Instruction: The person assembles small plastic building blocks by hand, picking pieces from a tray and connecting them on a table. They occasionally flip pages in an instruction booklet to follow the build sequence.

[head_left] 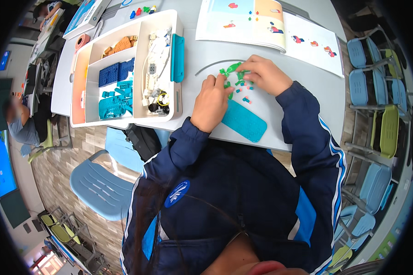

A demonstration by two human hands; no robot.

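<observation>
My left hand (211,103) is closed in a pinch by a small cluster of green building pieces, its fingertips on one of them. Opposite it, my right hand (265,75) bends over the same cluster with a small green piece at its fingertips. A green leaf-shaped piece (234,67) lies between the two hands. Just below are several tiny pink-and-teal pieces (247,100). The flat teal baseplate (244,121) lies near the table's front edge, below my hands. My fingers partly hide the green pieces.
A white divided tray (181,98) with sorted bricks stands at left, its teal handle (177,58) facing my hands. Behind my hands are a thin grey tube (209,67) and an open picture booklet (243,27). Small figures (142,11) stand farther back. A blue chair (98,188) is at lower left.
</observation>
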